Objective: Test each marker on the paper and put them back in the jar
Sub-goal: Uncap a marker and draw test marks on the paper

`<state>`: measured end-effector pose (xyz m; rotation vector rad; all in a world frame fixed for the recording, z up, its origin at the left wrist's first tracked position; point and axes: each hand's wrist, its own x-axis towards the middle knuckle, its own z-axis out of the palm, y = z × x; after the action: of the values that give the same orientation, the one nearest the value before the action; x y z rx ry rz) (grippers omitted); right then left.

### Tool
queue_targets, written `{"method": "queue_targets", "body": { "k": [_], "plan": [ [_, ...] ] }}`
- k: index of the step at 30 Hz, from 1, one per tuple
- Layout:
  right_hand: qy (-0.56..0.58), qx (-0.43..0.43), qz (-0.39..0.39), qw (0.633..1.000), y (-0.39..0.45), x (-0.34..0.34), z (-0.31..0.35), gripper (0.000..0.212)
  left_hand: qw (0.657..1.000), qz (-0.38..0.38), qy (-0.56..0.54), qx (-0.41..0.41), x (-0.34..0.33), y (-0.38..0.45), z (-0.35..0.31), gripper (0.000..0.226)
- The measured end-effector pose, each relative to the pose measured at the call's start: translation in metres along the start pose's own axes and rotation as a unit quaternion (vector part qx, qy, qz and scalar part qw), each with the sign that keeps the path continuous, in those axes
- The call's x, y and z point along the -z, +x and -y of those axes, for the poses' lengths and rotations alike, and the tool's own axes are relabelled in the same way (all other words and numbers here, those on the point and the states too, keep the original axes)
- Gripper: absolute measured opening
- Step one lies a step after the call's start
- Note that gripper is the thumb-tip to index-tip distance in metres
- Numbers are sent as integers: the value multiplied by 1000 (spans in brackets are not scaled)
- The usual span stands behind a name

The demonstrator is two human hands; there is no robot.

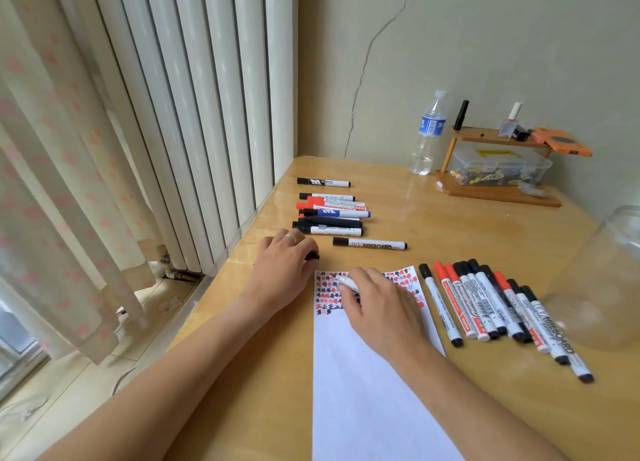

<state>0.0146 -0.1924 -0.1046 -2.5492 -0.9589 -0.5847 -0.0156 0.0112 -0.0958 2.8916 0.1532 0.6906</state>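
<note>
While my right hand (377,308) pinches a marker (347,282) tip-down on the paper (367,391), I curl my left hand (282,270) round its black cap (313,256), ready for recapping. Tested markers, I judge, lie sorted just right of the paper (498,308).

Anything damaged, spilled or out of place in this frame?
Yes: a long crack runs down the wall behind the table. The jar at the right edge looks tilted and blurred rather than standing upright. No spills; the markers lie in tidy groups.

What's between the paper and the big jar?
A row of markers lies side by side on the table, between the paper and the jar. The head view shows it.
</note>
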Motion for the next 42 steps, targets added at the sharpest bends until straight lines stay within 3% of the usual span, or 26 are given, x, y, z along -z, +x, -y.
{"method": "queue_targets", "body": {
  "k": [9, 14, 17, 21, 23, 27, 30, 33, 35, 37, 40, 42],
  "plan": [
    [-9, -15, 22, 1000, -1, 4, 2, 24, 999, 36, 30, 0, -6, 16, 4, 34],
    [25, -15, 46, 999, -2, 9, 3, 21, 998, 7, -40, -48, 15, -20, 0, 34],
    [42, -29, 56, 997, -3, 13, 5, 22, 992, 69, -69, -81, 24, -46, -2, 41],
    [38, -56, 71, 995, -7, 17, 12, 37, 980, 152, -68, -105, 23, -63, 0, 67],
    [68, -64, 43, 995, -7, 20, 15, 37, 980, 159, -64, -97, 21, -64, 1, 74],
    [166, -28, -15, 986, -7, 24, 9, 16, 981, 168, -42, -92, 20, -65, 0, 84],
    [335, -53, 22, 940, -6, 23, 7, 20, 979, 180, -42, -83, 18, -65, -1, 88],
    [573, -163, 79, 799, -2, 31, 9, 37, 977, 196, -38, -74, 18, -65, 0, 91],
    [651, -200, 92, 727, -1, 34, 4, 44, 976, 202, -39, -71, 19, -64, 0, 92],
    [657, -208, 102, 717, -2, 35, 1, 38, 975, 206, -43, -70, 19, -64, 0, 93],
    [627, -223, 106, 739, -3, 34, 3, 11, 974, 212, -48, -65, 20, -63, 0, 94],
    [606, -235, 103, 753, -3, 34, 8, 4, 974, 213, -49, -65, 20, -63, 0, 94]
  ]
}}
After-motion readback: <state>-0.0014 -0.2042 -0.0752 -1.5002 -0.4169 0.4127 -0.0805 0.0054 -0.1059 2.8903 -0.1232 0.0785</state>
